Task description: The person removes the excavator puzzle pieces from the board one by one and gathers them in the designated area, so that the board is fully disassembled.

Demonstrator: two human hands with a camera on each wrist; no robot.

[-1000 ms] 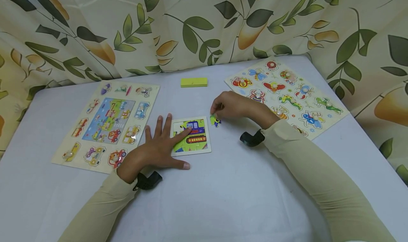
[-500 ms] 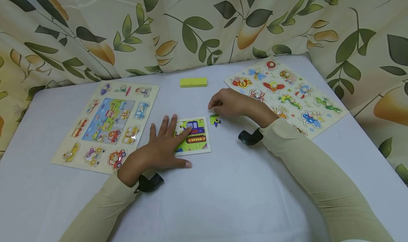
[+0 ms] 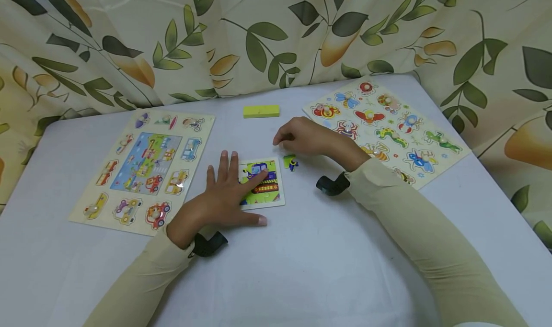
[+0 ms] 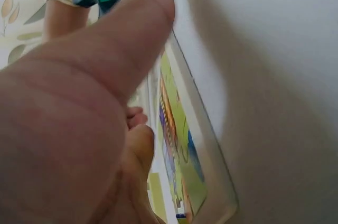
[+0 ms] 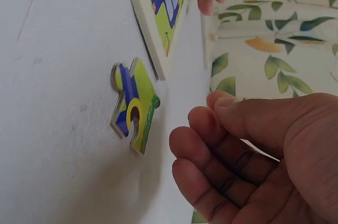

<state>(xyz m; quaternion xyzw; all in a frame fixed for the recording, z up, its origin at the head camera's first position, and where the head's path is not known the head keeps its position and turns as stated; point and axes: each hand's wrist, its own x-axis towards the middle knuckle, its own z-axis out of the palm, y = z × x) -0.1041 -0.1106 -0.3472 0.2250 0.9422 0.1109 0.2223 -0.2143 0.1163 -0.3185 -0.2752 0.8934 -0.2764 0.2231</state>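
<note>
A small square jigsaw tray [image 3: 278, 176] shows a vehicle picture in yellow-green, purple and orange. My left hand [image 3: 224, 197] is spread over its left side, with the index finger lying across the picture and the thumb stretched out in front. One loose jigsaw piece [image 3: 291, 163], green with blue and yellow, lies on the table just right of the tray. My right hand [image 3: 306, 136] hovers behind this piece, apart from it. In the right wrist view the right hand's fingers [image 5: 193, 142] bend loosely, thumb tip by the index finger, with nothing seen between them.
A peg puzzle board with vehicles [image 3: 116, 205] lies at left, partly behind my left arm. At right, under my right forearm, is a peg board with insects [image 3: 403, 118]. A yellow-green block [image 3: 261, 111] sits at the back, before a leaf-patterned curtain [image 3: 267, 30].
My right hand has moved from the loose jigsaw piece, left and slightly back, leaving the piece on the table. My left hand has slid a little to the right over the tray.
</note>
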